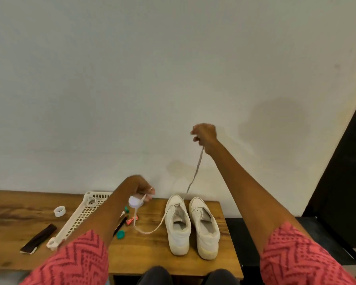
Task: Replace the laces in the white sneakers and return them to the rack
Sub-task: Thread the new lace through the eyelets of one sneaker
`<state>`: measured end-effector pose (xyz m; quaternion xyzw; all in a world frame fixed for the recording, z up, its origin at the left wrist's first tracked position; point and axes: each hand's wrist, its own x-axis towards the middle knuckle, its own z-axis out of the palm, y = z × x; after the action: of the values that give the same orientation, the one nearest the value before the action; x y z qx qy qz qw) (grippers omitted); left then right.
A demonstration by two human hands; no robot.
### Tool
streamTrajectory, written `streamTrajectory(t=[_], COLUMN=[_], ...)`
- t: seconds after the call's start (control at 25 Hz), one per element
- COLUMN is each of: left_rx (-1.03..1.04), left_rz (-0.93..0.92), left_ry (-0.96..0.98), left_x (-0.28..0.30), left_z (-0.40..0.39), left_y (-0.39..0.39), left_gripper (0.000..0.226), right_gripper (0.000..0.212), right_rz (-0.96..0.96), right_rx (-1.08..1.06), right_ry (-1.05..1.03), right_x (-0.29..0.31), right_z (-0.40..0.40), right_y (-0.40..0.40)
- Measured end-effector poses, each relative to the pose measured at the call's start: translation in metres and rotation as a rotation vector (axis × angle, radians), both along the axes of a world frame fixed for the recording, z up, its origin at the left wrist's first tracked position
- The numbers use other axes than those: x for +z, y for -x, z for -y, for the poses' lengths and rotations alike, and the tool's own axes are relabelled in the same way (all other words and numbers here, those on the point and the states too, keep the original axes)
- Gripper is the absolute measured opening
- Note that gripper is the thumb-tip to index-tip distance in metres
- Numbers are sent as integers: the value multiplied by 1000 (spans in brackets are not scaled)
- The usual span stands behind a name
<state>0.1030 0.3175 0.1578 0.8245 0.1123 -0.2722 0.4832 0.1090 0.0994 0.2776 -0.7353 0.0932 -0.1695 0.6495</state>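
Two white sneakers (191, 224) are standing side by side on the wooden counter (144, 247), toes toward the wall, heels toward the person. A white lace (195, 173) is running up from the front eyelets of the left sneaker (178, 223) to the right hand (205, 133), which is raised high against the wall and pinching the lace's upper end between closed fingers. The other run of the lace is leaving the same shoe, sagging onto the counter, then rising to the left hand (139, 188). That hand is hovering over the counter, closed on the lace; a small white round thing (134, 202) is sitting just under its fingers, too blurred to identify. The right sneaker (203, 227) is showing no lace that I can make out.

Left of the shoes, a white slotted rack (80, 220) is lying on the counter with a tape ring (92, 202) on it. Another tape roll (59, 211) and a dark strip (38, 238) are lying farther left. Green caps (120, 234) and a red wrapper (132, 219) are lying between rack and sneakers.
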Motion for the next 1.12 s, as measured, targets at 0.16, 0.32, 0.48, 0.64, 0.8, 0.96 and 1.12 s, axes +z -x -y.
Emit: streamTrajectory(t=[0.16,0.32,0.48,0.64,0.8,0.96,1.12], left_rx=[-135,-160,-162,-173,-7,85,149], left_rz=[-220,94,283,329,408,360,296], left_ry=[-162,-407,-321,-427,-385,-96,45], left_x=[-70,-103,-135,-167,-188,-201,-206], left_z=[-5,34,79,116,112,85,82], left_y=[6,-4,-26,-42,-48,-55,-56], left_gripper=[17,18,21,37,19,23,27], right_gripper=[14,5,19,8,9,10,11], right_rz=[-353,-441,-344,-282,-283,-265,-247], right_rx=[311,383,239,178,147,135,129], right_ry=[283,344,275,284,374,348,361], right_x=[-51,-130,-207,-267,-311,-329,-333], right_z=[-8,-6,2,-9,-18,-20,-20], right_y=[0,-12,-32,-51,-55,-52,-47])
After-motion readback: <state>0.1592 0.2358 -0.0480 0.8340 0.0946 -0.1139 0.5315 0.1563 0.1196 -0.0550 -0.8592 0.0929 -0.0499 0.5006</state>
